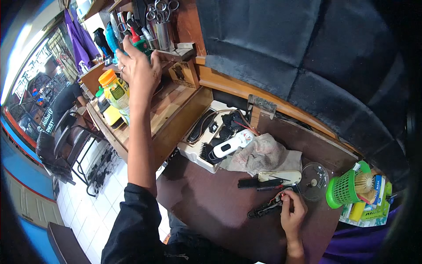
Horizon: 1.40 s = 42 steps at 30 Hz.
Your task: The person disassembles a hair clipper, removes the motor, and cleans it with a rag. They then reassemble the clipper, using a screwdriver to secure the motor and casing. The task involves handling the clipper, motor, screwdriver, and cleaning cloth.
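Note:
My left hand (141, 72) is raised at the wooden shelf, its fingers spread and nothing visible in them. Just beyond the fingertips stands a green bottle (141, 45) with a red nozzle, partly hidden by the hand. A yellow bottle (115, 91) with an orange cap is beside my left wrist. Low over the brown table, my right hand (293, 212) pinches the end of a black hair clipper (263, 209) whose inner parts and a bit of red show. Behind it lie a black comb (248, 183) and a cream clipper cover (280, 177).
A white tray (200, 159) holds black clipper guards, cords and a white clipper (233, 144). Next to it are a grey cloth (260, 155), a clear round dish (314, 181) and a green basket (342, 190). Scissors stand in a metal cup (164, 37). A person (66, 103) bends beside a black chair (72, 141).

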Available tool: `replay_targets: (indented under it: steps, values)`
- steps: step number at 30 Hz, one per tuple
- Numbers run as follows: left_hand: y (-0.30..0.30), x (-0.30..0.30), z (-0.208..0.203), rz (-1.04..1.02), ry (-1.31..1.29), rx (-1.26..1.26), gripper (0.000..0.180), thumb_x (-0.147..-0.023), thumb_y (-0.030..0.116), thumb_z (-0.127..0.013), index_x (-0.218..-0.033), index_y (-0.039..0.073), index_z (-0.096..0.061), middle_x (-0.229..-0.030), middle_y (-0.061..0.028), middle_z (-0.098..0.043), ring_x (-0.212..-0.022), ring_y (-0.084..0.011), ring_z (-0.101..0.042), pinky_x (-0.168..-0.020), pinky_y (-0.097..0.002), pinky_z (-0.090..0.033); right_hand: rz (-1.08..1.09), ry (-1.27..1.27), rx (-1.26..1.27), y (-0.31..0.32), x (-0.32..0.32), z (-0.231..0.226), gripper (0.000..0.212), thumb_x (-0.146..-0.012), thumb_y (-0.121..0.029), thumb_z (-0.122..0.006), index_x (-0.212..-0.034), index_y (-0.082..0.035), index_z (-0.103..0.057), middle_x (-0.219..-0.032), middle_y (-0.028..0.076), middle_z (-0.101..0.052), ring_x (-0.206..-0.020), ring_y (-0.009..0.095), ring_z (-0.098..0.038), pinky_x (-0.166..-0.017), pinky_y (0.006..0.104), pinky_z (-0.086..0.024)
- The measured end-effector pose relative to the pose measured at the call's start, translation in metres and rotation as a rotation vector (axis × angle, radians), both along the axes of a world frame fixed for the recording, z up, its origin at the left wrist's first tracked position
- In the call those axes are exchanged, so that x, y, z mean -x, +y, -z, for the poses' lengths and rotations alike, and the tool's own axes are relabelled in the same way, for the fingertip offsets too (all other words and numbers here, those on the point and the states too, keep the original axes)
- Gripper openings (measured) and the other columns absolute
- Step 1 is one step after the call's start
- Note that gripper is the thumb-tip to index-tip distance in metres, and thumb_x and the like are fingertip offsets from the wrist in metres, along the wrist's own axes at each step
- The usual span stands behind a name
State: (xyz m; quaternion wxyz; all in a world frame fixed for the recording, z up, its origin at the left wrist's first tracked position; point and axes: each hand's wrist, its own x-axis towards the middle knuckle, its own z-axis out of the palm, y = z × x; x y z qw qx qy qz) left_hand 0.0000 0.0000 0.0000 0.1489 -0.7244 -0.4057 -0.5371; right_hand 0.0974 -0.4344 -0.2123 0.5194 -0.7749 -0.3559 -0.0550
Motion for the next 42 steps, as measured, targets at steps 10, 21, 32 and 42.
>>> replay_targets:
  steps: [10,21,32,42]
  values:
    - [0.019,0.007,-0.006,0.180,-0.082,-0.007,0.053,-0.079,0.021,-0.074,-0.120,-0.004,-0.051,-0.108,-0.0278,-0.061,-0.099,-0.0433,-0.060,-0.087,-0.0457,-0.047,-0.014,-0.005,-0.025,-0.001,0.002,-0.002,0.013,-0.090,-0.003,-0.060,-0.100,0.000,-0.066,-0.077,0.007,-0.064,-0.057,0.012,-0.056,-0.051,0.0250,-0.042]
    - [-0.211,-0.028,0.089,1.352,0.271,0.344,0.047,-0.070,0.006,-0.078,-0.113,0.003,-0.059,-0.110,-0.0156,-0.061,-0.102,-0.0287,-0.061,-0.091,-0.0354,-0.047,-0.573,0.860,-0.408,-0.014,-0.008,-0.003,0.052,-0.100,-0.038,-0.047,-0.135,0.001,-0.040,-0.089,0.016,-0.065,-0.054,0.013,-0.059,-0.052,0.0233,-0.051]
    - [-0.267,-0.082,0.158,1.911,0.470,0.387,0.053,-0.072,-0.001,-0.070,-0.124,0.001,-0.058,-0.117,-0.0177,-0.061,-0.107,-0.0333,-0.061,-0.092,-0.0378,-0.049,-0.541,1.019,-0.694,-0.025,-0.021,0.008,0.053,-0.095,-0.041,-0.057,-0.126,-0.004,-0.037,-0.089,0.016,-0.064,-0.061,0.016,-0.064,-0.053,0.0277,-0.055]
    - [-0.244,-0.093,0.182,2.025,0.367,0.648,0.060,-0.076,0.020,-0.079,-0.127,-0.002,-0.056,-0.118,-0.0183,-0.060,-0.107,-0.0281,-0.061,-0.091,-0.0360,-0.048,-0.353,1.056,-0.816,-0.028,-0.033,0.001,0.048,-0.095,-0.026,-0.061,-0.131,-0.007,-0.036,-0.104,0.020,-0.064,-0.069,0.018,-0.066,-0.058,0.0280,-0.055]
